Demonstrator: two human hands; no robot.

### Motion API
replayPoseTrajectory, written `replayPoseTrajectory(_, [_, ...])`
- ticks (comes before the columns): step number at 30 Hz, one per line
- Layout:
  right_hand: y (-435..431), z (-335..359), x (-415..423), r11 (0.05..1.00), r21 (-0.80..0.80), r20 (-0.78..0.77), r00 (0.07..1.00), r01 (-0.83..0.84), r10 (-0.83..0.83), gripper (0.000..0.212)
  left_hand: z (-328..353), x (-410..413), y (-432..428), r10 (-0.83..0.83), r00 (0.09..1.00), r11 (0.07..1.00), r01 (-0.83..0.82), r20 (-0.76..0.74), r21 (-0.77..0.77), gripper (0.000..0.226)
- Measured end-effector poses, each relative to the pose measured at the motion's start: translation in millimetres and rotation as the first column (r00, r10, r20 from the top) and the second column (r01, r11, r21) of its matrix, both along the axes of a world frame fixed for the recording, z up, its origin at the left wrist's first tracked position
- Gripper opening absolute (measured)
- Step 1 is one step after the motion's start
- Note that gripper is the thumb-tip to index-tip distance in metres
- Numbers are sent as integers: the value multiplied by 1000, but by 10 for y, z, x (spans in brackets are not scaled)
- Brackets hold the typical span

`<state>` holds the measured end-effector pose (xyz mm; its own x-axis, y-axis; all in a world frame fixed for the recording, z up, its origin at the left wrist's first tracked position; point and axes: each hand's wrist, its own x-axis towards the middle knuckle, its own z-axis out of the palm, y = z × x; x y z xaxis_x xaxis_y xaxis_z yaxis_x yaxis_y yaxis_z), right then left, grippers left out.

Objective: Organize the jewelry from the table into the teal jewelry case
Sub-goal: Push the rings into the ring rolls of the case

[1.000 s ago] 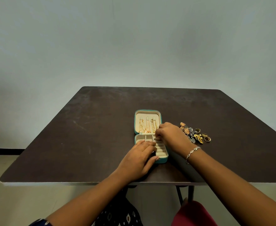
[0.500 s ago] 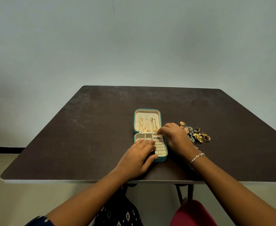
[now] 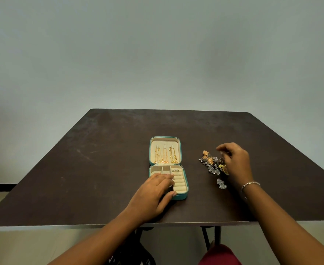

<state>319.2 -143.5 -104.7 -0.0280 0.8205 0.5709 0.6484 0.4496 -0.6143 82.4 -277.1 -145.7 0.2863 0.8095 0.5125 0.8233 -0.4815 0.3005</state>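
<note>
Right hand [image 3: 236, 161] off case [image 3: 182, 196], ring [image 3: 175, 170] inside

Matt, scuffed dark table [image 3: 100, 159]; teal case [image 3: 180, 197] lined in soft cream cloth; jewelry pile [image 3: 212, 163] glints metallic.

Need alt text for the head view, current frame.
A person's right hand reaches over a pile of loose gold and silver jewelry on a dark brown table, while the left hand rests on an open teal jewelry case holding gold chains and one ring.
</note>
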Motion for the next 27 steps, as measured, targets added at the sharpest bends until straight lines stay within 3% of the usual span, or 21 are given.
replayPoseTrajectory(12, [290, 79, 327, 905, -419, 177, 984, 77, -2, 10, -50, -20, 9, -10, 1000, 998, 9, 13, 57, 29])
replayPoseTrajectory(18, [339, 35, 261, 878, -464, 182, 983, 114, -32, 4, -43, -19, 21, 5, 1000, 997, -5, 9, 72, 28])
replayPoseTrajectory(20, [373, 30, 211, 860, -482, 253, 966, 169, -49, 9, -58, -24, 20, 3, 1000, 997, -3, 7, 81, 31])
replayPoseTrajectory(23, [382, -12, 167, 861, -437, 317, 941, 259, -122, 22, -61, -28, 19, 6, 1000, 996, -5, -3, 92, 33])
replayPoseTrajectory(27, [359, -72, 138, 880, -383, 308, 937, 279, -164, 18, -63, -29, 25, 10, 1000, 994, -9, -12, 105, 24])
